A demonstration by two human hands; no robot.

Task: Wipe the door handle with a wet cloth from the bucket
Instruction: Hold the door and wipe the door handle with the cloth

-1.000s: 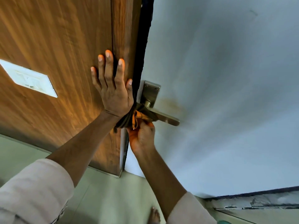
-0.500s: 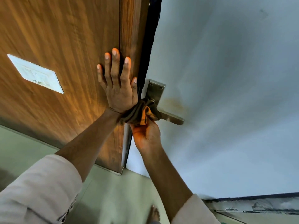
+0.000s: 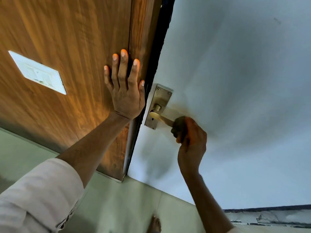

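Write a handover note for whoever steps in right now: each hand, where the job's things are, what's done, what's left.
Left hand: open, flat against the wooden panel beside the door edge, bracing.
Right hand: fingers closed on the cloth, which is wrapped round the outer end of the door handle.
Lever near the backplate is bare. A brownish smudge marks the door just above the lever.
Bucket: not in view.
Done: cloth fetched, wiping under way. How clean the handle is cannot be judged.
Left: probably the hub, backplate and perhaps the smudge.
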